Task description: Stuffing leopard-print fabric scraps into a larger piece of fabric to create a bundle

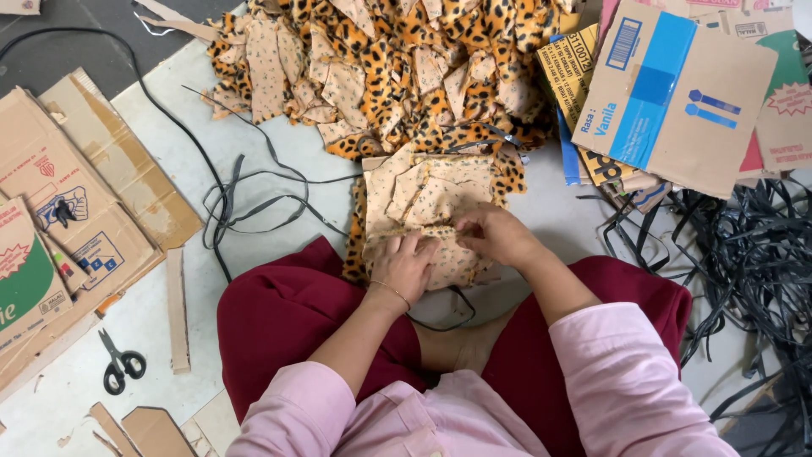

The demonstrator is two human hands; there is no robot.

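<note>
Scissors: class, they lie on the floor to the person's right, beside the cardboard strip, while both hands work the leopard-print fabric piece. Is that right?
Not quite. The head view shows the scissors on the person's left, beside the cardboard strip. Both the left hand and right hand do rest on the fabric piece.

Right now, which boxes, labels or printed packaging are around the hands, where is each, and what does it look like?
Brown carton panel, upper right: flattened, blue stripe, barcode label, two small blue marks.
Yellow printed cardboard, tucked under that panel: black lettering.
Brown carton with green and red print, far right edge.
Flattened brown cartons, left: blue pictograms, a red mark, one green-and-white panel.
No screens or signs.
Both hands, left and right, rest on leopard-print fabric pieces, clear of the packaging.
</note>
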